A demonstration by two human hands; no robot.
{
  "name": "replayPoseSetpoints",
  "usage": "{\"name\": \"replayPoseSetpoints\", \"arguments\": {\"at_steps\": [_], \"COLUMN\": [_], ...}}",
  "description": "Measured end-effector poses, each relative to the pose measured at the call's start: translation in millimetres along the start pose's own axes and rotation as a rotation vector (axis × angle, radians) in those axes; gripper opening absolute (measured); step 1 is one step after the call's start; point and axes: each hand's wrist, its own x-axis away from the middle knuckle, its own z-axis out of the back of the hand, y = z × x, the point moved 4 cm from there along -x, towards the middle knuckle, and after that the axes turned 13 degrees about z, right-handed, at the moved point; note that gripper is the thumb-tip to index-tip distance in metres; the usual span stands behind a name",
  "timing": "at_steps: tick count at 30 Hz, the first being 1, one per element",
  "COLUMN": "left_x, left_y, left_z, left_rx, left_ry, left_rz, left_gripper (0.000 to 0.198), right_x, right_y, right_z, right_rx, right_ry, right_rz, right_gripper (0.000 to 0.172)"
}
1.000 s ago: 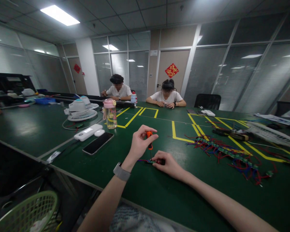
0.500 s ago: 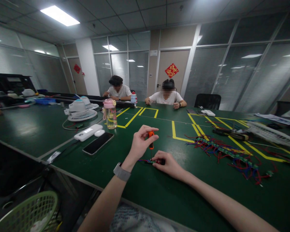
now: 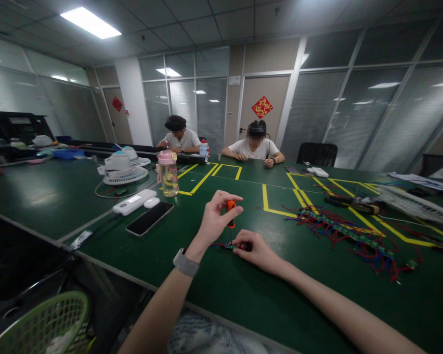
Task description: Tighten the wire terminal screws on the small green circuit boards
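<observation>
An orange and black screwdriver stands upright in my left hand, its handle between thumb and fingers. The thin shaft points down onto a small green circuit board on the table. My right hand pinches the board's right end between thumb and fingertips and rests on the tabletop. A dark round part shows beside the right fingers; I cannot make out what it is. Thin wires run out from the board's left end. My right fingers hide part of the board.
On the green table a long row of wired boards lies right. Left are a phone, a white power strip, a pink-lidded bottle and white fans. Two people sit opposite. A green basket stands below the edge.
My hands, the screwdriver and the board stay almost in place. Across the table, the right-hand person's arm has shifted inward.
</observation>
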Motion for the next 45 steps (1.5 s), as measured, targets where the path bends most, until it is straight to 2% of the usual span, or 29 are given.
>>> {"name": "replayPoseSetpoints", "arguments": {"at_steps": [6,8,11,14,18,20,23,28,30,34,36,39,42,45], "left_x": [-1,-1,-1,0,1,1,0,0,0,1,1,0,0,0], "left_y": [-4,-6,-6,-4,-4,-5,-6,-2,-2,-4,-6,-6,-3,-1], "left_z": [-6.2,-4.6,0.4,0.7,-8.1,-10.4,-7.0,-0.1,-1.8,-10.8,-12.4,-6.9,1.6,3.0], "left_rx": [0.27,0.259,0.127,0.057,0.224,0.272,0.209,-0.012,0.009,0.253,0.31,0.217,0.035,-0.025], "left_ry": [-0.172,-0.138,-0.038,-0.026,-0.19,-0.217,-0.133,-0.015,-0.052,-0.23,-0.25,-0.139,0.023,0.05], "left_rz": [0.106,0.125,0.077,0.036,0.09,0.13,0.135,0.022,0.023,0.124,0.167,0.144,0.036,-0.014], "left_gripper": [0.031,0.031,0.025,0.024,0.035,0.038,0.037,0.025,0.024,0.034,0.037,0.031,0.017,0.018], "right_x": [1,0,0,0,0,0,0,0,0,0,0,1,1,1], "right_y": [-3,-3,-2,-1,-1,-1,-2,-3,-2,-1,-1,-1,-1,-1], "right_z": [1,1,1,1,1,1,1,1,1,1,1,1,1,1], "right_rx": [0.011,0.008,0.008,0.013,0.018,0.022,0.022,0.036,0.034,0.023,0.019,0.018,0.024,0.023], "right_ry": [-0.001,-0.001,-0.001,0.0,0.0,-0.002,-0.005,-0.004,-0.002,-0.002,-0.003,0.0,-0.006,-0.004], "right_rz": [-0.013,-0.014,-0.015,-0.018,-0.015,-0.01,-0.008,-0.013,-0.009,-0.008,-0.013,-0.017,-0.013,-0.013], "right_gripper": [0.015,0.015,0.015,0.015,0.014,0.014,0.014,0.014,0.013,0.013,0.013,0.014,0.014,0.013]}}
